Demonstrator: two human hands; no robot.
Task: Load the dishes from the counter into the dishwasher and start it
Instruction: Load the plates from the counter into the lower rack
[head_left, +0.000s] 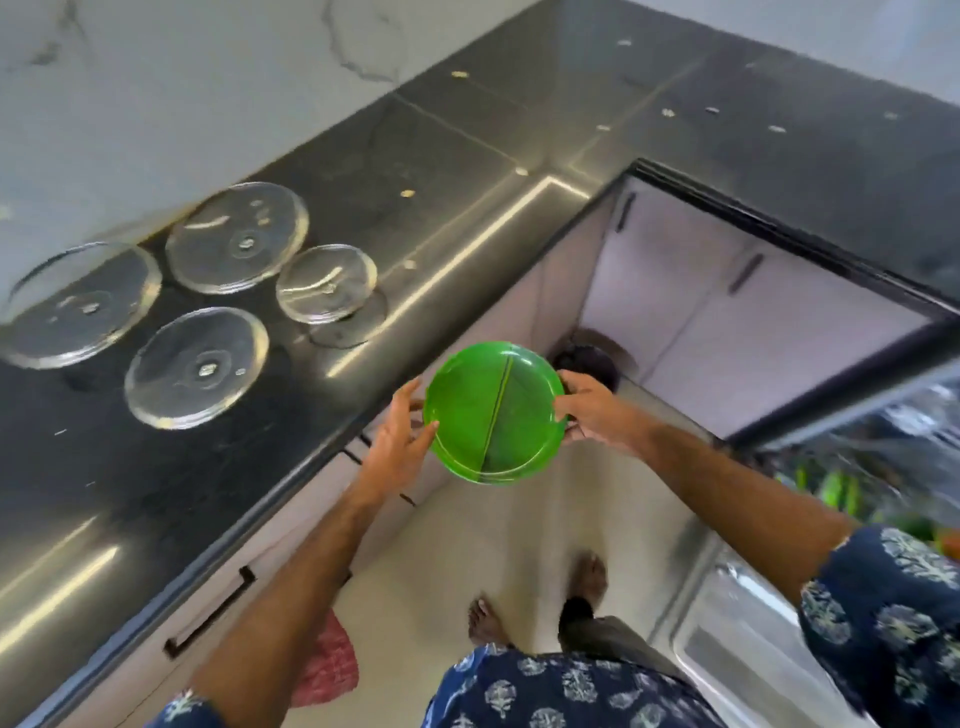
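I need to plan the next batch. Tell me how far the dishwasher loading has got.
Partway, at most. In hand: the green plate, gripped at its rim by the right hand with the left hand at the other edge, off the counter. Done: some green items already show, blurred, at the far right where the dishwasher stands open. Left: four glass lids on the counter, then starting it.

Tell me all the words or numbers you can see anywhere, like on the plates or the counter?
None: no words or numbers show anywhere.
The green plate has only a dark line across it.
The glass lids on the black counter show no writing.
The sleeve has a flower print, no letters.
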